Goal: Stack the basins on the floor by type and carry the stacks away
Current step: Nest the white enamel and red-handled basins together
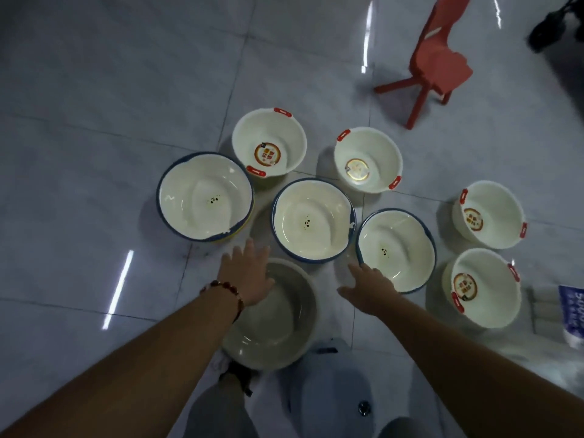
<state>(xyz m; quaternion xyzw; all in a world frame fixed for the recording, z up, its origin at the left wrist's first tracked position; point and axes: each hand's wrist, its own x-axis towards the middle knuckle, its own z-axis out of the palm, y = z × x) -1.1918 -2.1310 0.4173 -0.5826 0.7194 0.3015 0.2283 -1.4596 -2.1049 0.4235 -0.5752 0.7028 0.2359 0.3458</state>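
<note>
Glossy grey tile floor [94,90] w/ eight basins [313,219], red stool [439,64]; both hands [249,273] spread wide, holding nothing.

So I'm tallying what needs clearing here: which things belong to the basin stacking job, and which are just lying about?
Part of the job:
- three blue-rimmed basins
- four red-handled basins
- grey basin, under the open left hand; open right hand beside it

Just lying about:
- red chair
- blue-and-white package
</note>
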